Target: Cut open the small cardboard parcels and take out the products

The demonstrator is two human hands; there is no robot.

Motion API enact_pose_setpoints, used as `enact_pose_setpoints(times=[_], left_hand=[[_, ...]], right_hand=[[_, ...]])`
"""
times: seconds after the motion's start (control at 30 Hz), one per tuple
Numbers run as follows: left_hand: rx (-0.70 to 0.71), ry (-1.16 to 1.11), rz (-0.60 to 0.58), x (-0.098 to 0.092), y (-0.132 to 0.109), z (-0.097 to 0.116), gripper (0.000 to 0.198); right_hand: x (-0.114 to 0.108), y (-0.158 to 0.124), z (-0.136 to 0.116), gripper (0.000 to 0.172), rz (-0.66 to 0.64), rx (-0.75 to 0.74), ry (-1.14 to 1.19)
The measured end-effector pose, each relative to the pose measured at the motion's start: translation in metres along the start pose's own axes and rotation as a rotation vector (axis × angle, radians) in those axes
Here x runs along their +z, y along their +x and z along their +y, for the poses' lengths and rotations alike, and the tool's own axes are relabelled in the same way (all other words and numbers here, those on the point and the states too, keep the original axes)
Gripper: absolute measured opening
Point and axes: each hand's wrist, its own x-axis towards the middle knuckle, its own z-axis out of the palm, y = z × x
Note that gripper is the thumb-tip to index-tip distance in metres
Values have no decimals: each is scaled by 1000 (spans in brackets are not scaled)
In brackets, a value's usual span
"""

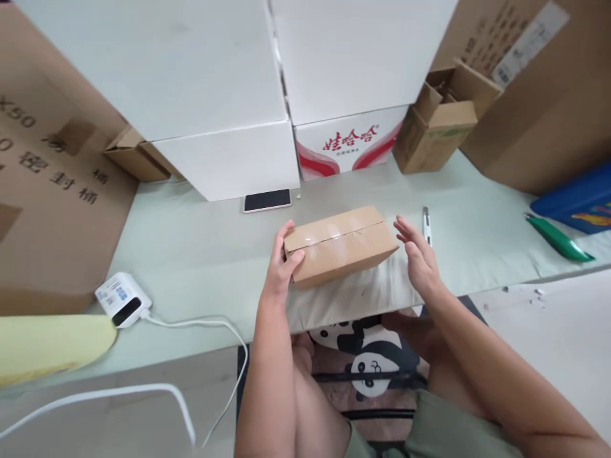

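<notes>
A brown cardboard box (341,245) rests near the table's front edge, its top flaps meeting at a seam with bits of clear tape across it. My left hand (280,266) grips the box's left end, thumb on the near top edge and fingers around the far corner. Just off the right end is my right hand (418,256), its fingers stretched out and apart from the box, holding nothing. A utility knife (426,226) lies on the table beyond that hand. Behind the box, against the white cartons, lies a dark-screened phone (267,200).
White cartons (224,159) are stacked at the back, one with red printing (351,143). An opened small carton (434,130) stands back right. A green object (559,238) and a blue item (573,200) lie at right. At left, a white device (123,299) trails a cable (200,322).
</notes>
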Motion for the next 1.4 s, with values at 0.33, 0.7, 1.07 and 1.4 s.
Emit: enact_pose_setpoints(times=[0.33, 0.7, 1.07, 1.4], left_hand=[[17, -131, 100, 43, -10, -8, 65], [42, -102, 230, 54, -27, 0, 55], [66, -63, 210, 45, -26, -9, 66], [25, -95, 177, 51, -30, -7, 73]], right_hand=[[-10, -1, -7, 96, -123, 157, 237], [-22, 5, 6, 66, -69, 145, 98], [-64, 35, 65, 33, 83, 299, -769], [-70, 24, 10, 40, 282, 276, 483]])
